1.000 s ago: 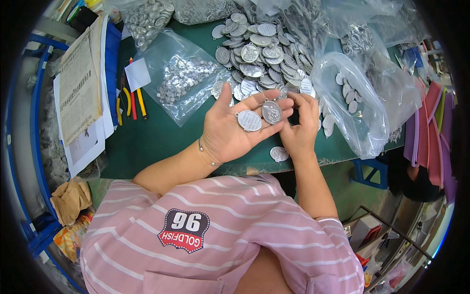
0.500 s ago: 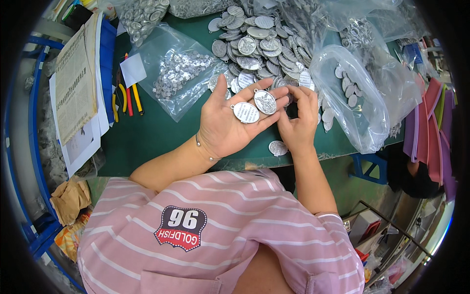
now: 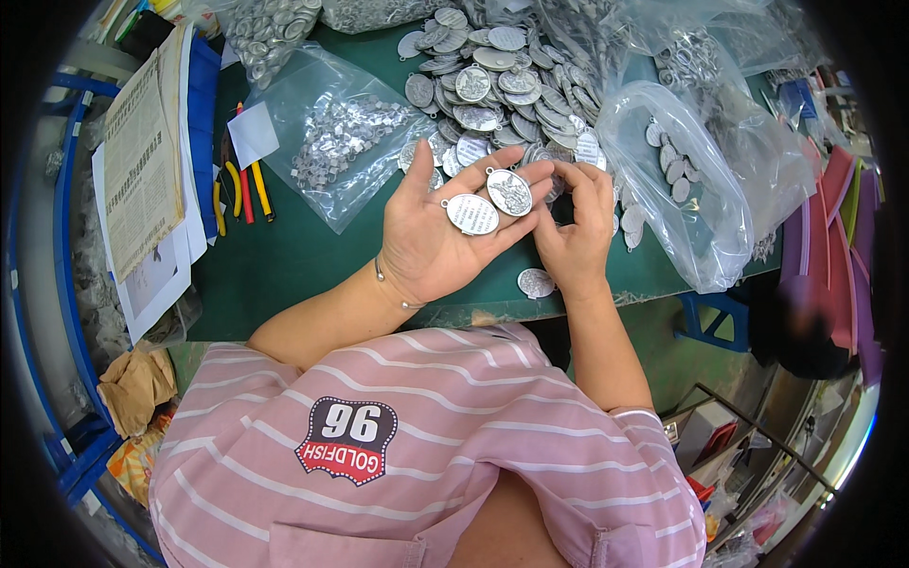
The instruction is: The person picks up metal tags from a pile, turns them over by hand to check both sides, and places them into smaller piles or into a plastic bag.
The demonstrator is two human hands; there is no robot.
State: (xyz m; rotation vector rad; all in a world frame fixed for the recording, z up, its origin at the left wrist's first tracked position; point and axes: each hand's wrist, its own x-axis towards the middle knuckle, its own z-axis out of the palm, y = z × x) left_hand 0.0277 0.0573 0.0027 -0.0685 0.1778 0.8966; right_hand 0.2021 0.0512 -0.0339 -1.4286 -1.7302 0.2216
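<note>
Two oval metal medals, a lettered medal (image 3: 471, 215) and a figured medal (image 3: 509, 193), are carried on the upturned left hand (image 3: 426, 241), above the worktop (image 3: 284, 275). The fingers of this hand are stretched out flat, and the medals are supported from below without being clamped. The fingers of the right hand (image 3: 582, 222) are curled close to the left fingertips; whether something is pinched there cannot be told.

By the hands, the near edge of the worktop is passed closely, and a loose medal (image 3: 536, 283) is placed near this edge, just beside the right wrist. The widest free room is found at the left, between the left forearm and the papers (image 3: 142, 161); at the right, only a narrower bare strip is left before the clear plastic bag (image 3: 701, 256). The far side is blocked by the pile of medals (image 3: 511, 85).

The worktop is green, and a bag of small metal pieces (image 3: 346, 142) is laid flat on it. Beyond its edge, a blue stool (image 3: 710, 320) is seen on a green floor (image 3: 653, 346).

The ring of the lettered medal is pointed left and slightly away from the person; its long axis is slanted. The figured medal is turned more steeply, its ring directed far-left.
</note>
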